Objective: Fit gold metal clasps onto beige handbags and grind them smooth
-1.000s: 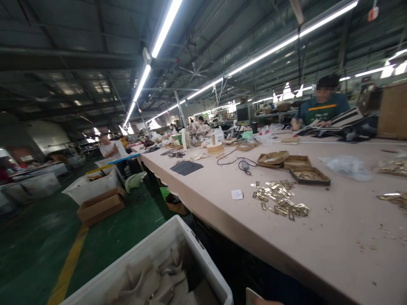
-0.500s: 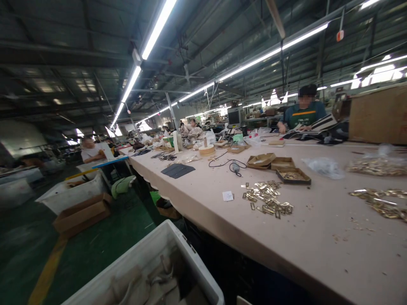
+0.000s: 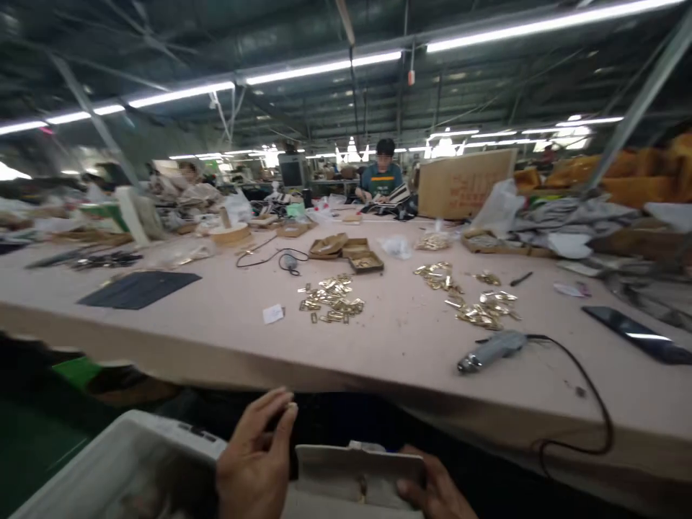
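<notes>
My right hand grips the right edge of a pale, stiff, folded panel at the bottom of the view. A small gold-coloured spot shows on the panel; its kind is too blurred to tell. To the left of the panel, my left hand is raised just in front of the table edge. Its fingers are bent and its thumb is close to the fingertips, with nothing visible between them. Gold-coloured metal frames lie in a loose pile on the table beyond. A grey electric screwdriver lies at the right.
A white plastic bin stands at the lower left. On the table are a dark sheet, a small paper label, shallow cardboard boxes, more gold-coloured parts and a phone. A co-worker sits across.
The view has swung to the right and faces the table. Both my hands and the folded panel have come into view at the bottom; the bin has shifted left.
</notes>
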`<state>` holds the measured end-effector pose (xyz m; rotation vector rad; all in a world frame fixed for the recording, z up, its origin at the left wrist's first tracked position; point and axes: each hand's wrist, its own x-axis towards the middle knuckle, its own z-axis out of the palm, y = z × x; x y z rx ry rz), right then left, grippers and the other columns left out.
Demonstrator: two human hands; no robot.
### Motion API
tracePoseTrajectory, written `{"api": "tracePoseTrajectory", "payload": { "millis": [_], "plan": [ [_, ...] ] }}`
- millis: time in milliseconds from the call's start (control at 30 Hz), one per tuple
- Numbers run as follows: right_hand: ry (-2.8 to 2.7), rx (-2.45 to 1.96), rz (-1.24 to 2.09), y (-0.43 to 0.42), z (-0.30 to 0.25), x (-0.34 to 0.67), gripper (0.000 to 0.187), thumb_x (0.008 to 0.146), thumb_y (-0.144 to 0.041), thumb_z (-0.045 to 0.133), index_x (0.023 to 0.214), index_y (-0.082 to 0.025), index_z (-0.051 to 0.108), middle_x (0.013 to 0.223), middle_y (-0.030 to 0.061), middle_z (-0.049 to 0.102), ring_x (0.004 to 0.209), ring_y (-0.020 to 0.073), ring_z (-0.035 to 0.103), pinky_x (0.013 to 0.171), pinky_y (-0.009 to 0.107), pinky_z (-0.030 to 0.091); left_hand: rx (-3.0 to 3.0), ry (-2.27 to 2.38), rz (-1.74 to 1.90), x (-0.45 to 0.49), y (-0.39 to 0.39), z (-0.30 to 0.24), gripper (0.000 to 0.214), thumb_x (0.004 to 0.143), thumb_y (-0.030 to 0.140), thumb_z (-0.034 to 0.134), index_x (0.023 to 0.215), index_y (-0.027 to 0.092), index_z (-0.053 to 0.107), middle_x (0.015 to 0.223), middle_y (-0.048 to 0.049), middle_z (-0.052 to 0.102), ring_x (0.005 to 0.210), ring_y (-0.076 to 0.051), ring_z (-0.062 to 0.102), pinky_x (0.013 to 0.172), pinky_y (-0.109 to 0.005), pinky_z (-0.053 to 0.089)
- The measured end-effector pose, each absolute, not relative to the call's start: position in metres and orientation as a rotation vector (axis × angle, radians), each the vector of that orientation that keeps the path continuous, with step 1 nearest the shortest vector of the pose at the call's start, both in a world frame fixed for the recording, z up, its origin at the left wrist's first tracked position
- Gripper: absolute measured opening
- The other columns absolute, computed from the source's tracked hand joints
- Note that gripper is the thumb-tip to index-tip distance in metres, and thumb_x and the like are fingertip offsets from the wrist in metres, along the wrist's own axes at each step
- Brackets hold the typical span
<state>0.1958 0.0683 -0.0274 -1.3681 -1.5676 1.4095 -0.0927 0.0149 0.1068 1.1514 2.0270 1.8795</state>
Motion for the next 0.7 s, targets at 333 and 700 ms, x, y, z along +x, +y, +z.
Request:
{"api": "tracePoseTrajectory", "payload": {
  "millis": [333, 700],
  "plan": [
    [-1.568, -0.838, 1.683, 0.09, -0.058, 0.182, 0.05, 0.072, -0.061, 0.081, 0.087, -0.014, 0.071, 0.071, -0.0018, 0.053, 0.069, 0.0129, 0.045, 0.065, 0.025, 0.033, 1.097, 1.821, 1.15, -0.052, 0.029, 0.065, 0.066, 0.078, 0.08, 0.061, 0.06, 0.017, 0.07, 0.044, -0.0034, 0.057, 0.041, -0.017, 0.052, 0.045, -0.026, 0.038],
    [-1.228, -0.753, 1.948, 0.09, -0.081, 0.165, 0.049, 0.064, -0.048, 0.093, 0.089, -0.015, 0.068, 0.074, -0.0011, 0.058, 0.066, 0.0114, 0.049, 0.065, 0.024, 0.038, 1.118, 1.763, 1.26, -0.024, 0.018, 0.056, 0.044, 0.079, 0.058, 0.071, 0.096, 0.019, 0.082, 0.064, -0.0054, 0.073, 0.049, -0.02, 0.065, 0.05, -0.027, 0.05]
  ]
}}
